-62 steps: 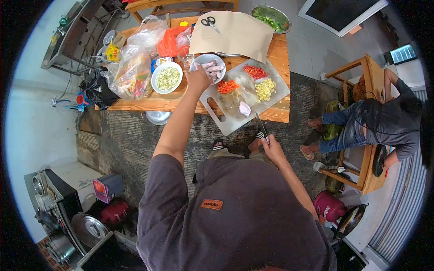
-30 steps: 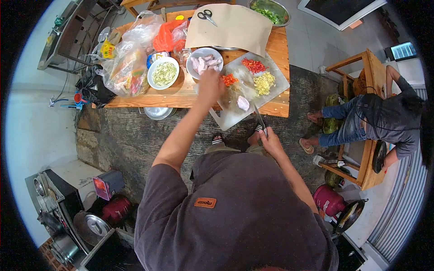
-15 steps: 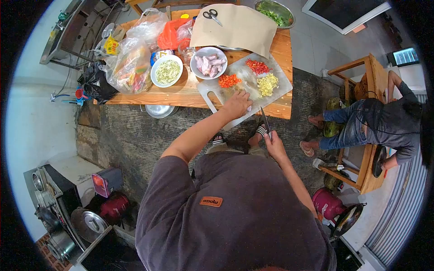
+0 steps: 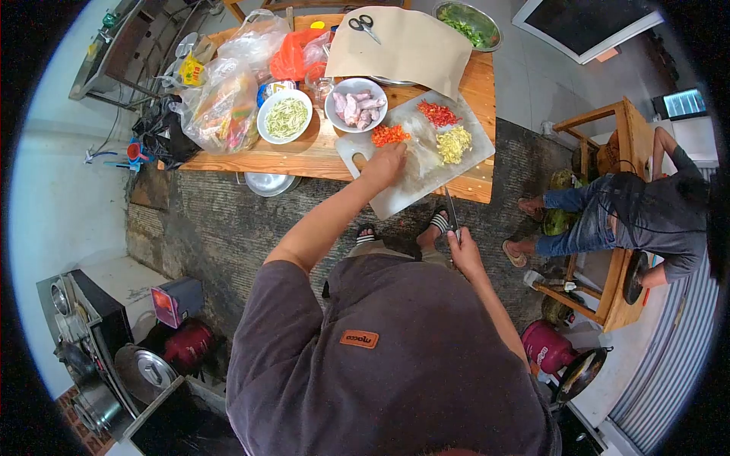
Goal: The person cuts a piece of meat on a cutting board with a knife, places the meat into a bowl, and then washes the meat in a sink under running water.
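My left hand [image 4: 385,165] is over the left part of the white cutting board [image 4: 407,199], just below a pile of chopped orange-red pepper [image 4: 390,135]; its fingers are bent down and what they hold, if anything, is hidden. My right hand [image 4: 465,253] grips a knife [image 4: 452,209], its blade pointing up toward the board's lower edge. Chopped red chili [image 4: 438,114] and a yellow chopped pile [image 4: 454,144] lie on the board. Beside it stand a bowl of raw meat pieces [image 4: 355,109] and a bowl of pale green shreds [image 4: 286,118].
Brown paper [image 4: 411,45] with scissors [image 4: 363,26] covers the table's back. Plastic bags [image 4: 220,110] fill its left side, and a metal bowl of greens [image 4: 468,26] is at the back right. Another person [image 4: 646,209] stands at a wooden table on the right.
My left hand has moved up and left across the board, toward the orange-red pile. My right hand with the knife has shifted slightly right and down.
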`<control>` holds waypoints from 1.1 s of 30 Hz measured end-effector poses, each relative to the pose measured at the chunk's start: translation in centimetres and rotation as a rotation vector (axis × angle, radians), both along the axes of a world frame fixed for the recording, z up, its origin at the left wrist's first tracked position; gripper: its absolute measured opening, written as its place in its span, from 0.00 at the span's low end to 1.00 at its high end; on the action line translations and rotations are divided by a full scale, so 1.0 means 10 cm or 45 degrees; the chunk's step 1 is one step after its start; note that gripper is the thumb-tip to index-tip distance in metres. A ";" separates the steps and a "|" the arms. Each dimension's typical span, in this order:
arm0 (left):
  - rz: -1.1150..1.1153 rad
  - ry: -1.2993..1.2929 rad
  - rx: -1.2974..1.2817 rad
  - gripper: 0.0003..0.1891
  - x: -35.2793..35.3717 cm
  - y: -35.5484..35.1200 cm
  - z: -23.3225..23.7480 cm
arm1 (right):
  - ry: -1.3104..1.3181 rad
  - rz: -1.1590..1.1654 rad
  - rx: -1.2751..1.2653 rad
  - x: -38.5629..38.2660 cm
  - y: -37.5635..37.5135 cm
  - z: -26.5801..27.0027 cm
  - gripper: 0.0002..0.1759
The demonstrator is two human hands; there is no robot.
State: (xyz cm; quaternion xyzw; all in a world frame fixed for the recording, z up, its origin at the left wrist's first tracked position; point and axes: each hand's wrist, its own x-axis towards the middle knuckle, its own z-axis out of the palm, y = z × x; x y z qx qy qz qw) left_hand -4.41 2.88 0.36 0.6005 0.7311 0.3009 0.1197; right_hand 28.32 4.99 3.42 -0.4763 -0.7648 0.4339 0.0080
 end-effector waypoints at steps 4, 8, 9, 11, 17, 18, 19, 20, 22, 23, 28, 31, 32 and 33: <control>0.205 -0.138 -0.012 0.13 -0.24 0.02 0.45 | -0.048 0.012 -0.074 -0.04 0.00 0.02 0.20; 0.372 -0.093 0.101 0.11 -0.75 0.12 0.61 | -0.040 0.049 -0.005 -0.10 0.01 0.12 0.20; 0.384 -0.012 0.215 0.11 -0.90 0.12 0.64 | -0.039 0.050 -0.003 -0.13 0.02 0.16 0.20; 0.399 0.071 0.328 0.12 -1.17 0.16 0.62 | -0.116 -0.002 -0.133 -0.17 0.03 0.24 0.21; 0.424 0.626 0.060 0.18 -1.28 0.21 0.50 | -0.135 0.014 -0.147 -0.19 0.05 0.28 0.22; 0.379 0.651 0.134 0.17 -1.24 0.23 0.51 | -0.135 0.010 -0.150 -0.18 0.05 0.25 0.22; 0.334 0.676 0.207 0.17 -1.21 0.25 0.52 | -0.128 0.001 -0.148 -0.16 0.05 0.23 0.22; 0.330 0.676 0.206 0.17 -1.18 0.28 0.53 | -0.121 -0.006 -0.147 -0.15 0.05 0.20 0.21; 0.253 0.700 0.028 0.13 -1.14 0.36 0.50 | -0.102 0.020 -0.111 -0.11 0.04 0.15 0.21; 0.249 0.697 0.029 0.13 -1.13 0.40 0.49 | -0.083 0.048 -0.073 -0.08 0.04 0.12 0.21; 0.310 0.719 -0.210 0.13 -1.16 0.57 0.35 | -0.114 0.011 -0.148 -0.05 0.05 0.23 0.23; 0.285 0.694 -0.150 0.13 -1.20 0.65 0.30 | -0.126 0.007 -0.191 -0.05 0.05 0.36 0.25; 0.282 0.697 -0.149 0.13 -1.20 0.66 0.28 | -0.130 0.000 -0.210 -0.05 0.05 0.38 0.25; 0.283 0.677 -0.150 0.13 -1.16 0.66 0.32 | -0.128 -0.003 -0.209 -0.04 0.05 0.37 0.25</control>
